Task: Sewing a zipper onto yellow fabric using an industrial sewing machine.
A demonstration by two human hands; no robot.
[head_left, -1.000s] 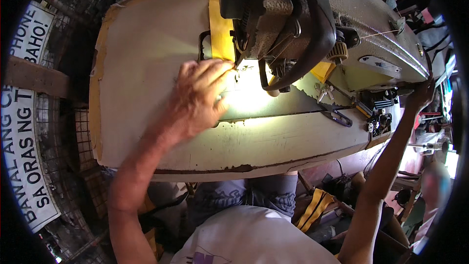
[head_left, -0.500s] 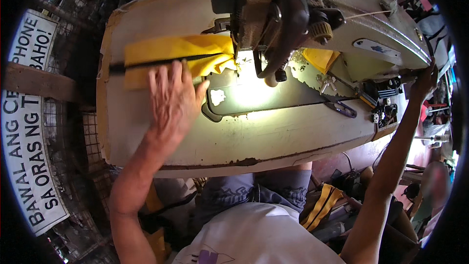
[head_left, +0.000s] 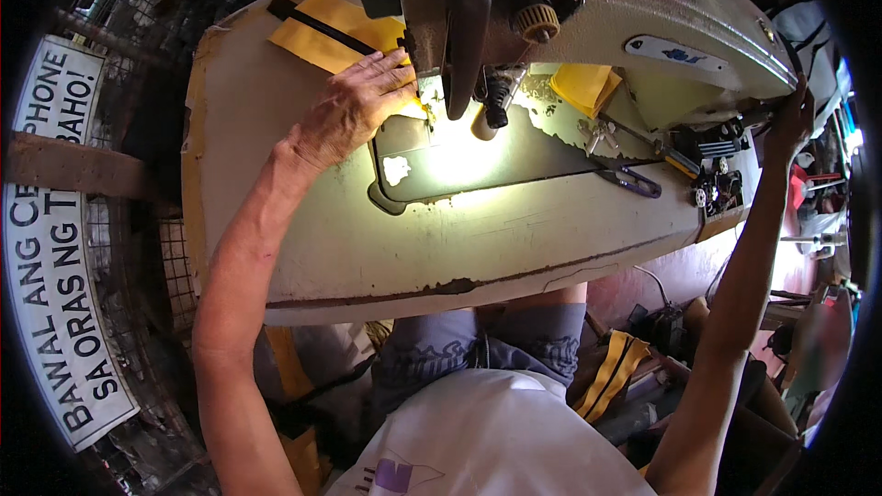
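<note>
A yellow cloth piece with a black strip (head_left: 323, 29) lies at the left of a sewing machine (head_left: 597, 18), its right end under the machine head. My left hand (head_left: 358, 108) rests on that end beside the brightly lit needle area, fingers stretched out and close together over the cloth. Its fingertips reach the edge of the machine head, and the needle itself is hidden. At the far right, my right hand (head_left: 792, 127) is closed round the machine's handwheel, which is mostly hidden by the hand.
On the worn white table (head_left: 303, 248) are folded yellow cloth (head_left: 585, 87), small metal bobbins (head_left: 599, 136), purple-handled thread snips (head_left: 634, 180) and a bobbin winder (head_left: 721, 188). Another yellow-and-black strip (head_left: 614, 372) hangs below the table. A lettered sign (head_left: 60, 248) stands left behind a wooden bar.
The yellow cloth has turned, its left end swinging away from me. My left hand has moved right and farther off, toward the needle area. My right hand stays at the handwheel.
</note>
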